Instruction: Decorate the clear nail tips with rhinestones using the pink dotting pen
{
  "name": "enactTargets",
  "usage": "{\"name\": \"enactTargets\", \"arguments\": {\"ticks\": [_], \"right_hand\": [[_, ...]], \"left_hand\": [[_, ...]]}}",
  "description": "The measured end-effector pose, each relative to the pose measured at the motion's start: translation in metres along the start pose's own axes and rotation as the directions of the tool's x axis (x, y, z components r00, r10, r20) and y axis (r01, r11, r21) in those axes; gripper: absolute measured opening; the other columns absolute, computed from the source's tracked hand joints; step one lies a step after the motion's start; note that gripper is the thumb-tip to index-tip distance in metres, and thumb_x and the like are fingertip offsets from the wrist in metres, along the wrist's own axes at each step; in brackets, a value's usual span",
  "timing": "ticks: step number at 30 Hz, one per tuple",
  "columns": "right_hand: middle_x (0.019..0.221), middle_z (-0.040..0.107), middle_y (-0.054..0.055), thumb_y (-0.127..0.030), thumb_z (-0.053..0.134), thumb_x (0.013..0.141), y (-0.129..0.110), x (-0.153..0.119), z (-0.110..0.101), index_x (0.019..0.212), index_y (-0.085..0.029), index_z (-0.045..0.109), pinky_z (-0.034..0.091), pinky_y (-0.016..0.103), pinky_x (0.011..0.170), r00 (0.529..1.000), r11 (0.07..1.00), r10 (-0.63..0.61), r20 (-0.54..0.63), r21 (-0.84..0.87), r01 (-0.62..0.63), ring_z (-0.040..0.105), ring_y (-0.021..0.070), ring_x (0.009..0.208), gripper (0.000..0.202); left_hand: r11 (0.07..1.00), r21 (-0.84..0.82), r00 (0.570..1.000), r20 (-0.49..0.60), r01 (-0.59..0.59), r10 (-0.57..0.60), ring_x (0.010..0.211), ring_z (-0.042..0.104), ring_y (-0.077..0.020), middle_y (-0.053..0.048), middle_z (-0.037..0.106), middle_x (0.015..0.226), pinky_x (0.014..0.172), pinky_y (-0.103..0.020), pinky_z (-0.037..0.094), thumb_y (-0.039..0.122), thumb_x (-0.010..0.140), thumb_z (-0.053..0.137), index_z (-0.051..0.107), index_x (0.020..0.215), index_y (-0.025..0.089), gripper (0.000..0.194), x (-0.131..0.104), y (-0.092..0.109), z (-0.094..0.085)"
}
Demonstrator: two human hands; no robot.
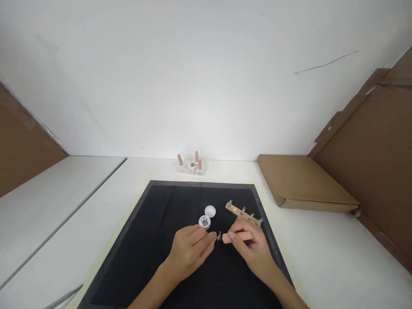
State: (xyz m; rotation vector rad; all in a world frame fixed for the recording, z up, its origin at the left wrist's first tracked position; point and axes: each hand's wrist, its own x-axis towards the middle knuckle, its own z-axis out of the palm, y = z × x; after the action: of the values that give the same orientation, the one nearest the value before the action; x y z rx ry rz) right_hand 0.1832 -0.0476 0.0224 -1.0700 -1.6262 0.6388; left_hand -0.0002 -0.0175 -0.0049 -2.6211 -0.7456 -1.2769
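Observation:
My left hand (193,249) is closed, fingertips pinching a small false nail (219,236) on its holder, over the black mat (135,262). My right hand (252,246) grips a nail polish brush by its peach cap (243,236). The brush end points left and comes close to the nail; whether the two touch is too small to tell. Just beyond my left fingers, a round white jar (204,222) stands open with silvery bits inside, its lid (210,211) behind it. A wooden strip (237,210) bearing several greyish false nails lies beyond my right hand.
A clear tray (191,171) near the wall holds several peach-capped nail polish bottles. A flat brown cardboard box (305,180) lies on the right of the white table (86,201). Cardboard panels stand at both sides. A thin pale object (66,296) shows at lower left.

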Motion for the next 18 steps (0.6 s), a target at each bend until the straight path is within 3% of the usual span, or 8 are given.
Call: {"name": "enactTargets", "arguments": {"ticks": [11, 18], "right_hand": [[0.064, 0.058, -0.001, -0.025, 0.055, 0.085, 0.0077, -0.0009, -0.0006, 0.067, -0.021, 0.058, 0.042, 0.027, 0.063, 0.988, 0.998, -0.01, -0.154, -0.063, 0.0, 0.055, 0.0151, 0.062, 0.019], [0.057, 0.057, -0.003, -0.019, 0.055, 0.083, -0.0011, -0.0005, -0.0036, 0.062, -0.019, 0.056, 0.04, 0.023, 0.054, 0.999, 0.999, -0.012, 0.042, 0.041, 0.01, 0.051, 0.0114, 0.052, 0.022]], "left_hand": [[1.0, 0.011, 1.0, 0.009, 0.0, 0.0, 0.049, 0.047, -0.0098, 0.001, 0.058, 0.056, 0.047, -0.023, 0.037, 0.007, 0.079, 0.061, 0.062, 0.085, 0.015, 0.009, -0.0041, -0.0017, 0.0027], [1.0, 0.007, 1.0, -0.009, 0.002, -0.002, 0.049, 0.048, -0.0096, 0.001, 0.059, 0.057, 0.048, -0.022, 0.039, 0.008, 0.08, 0.061, 0.062, 0.084, 0.014, 0.007, -0.0018, -0.0016, 0.0013]]}}
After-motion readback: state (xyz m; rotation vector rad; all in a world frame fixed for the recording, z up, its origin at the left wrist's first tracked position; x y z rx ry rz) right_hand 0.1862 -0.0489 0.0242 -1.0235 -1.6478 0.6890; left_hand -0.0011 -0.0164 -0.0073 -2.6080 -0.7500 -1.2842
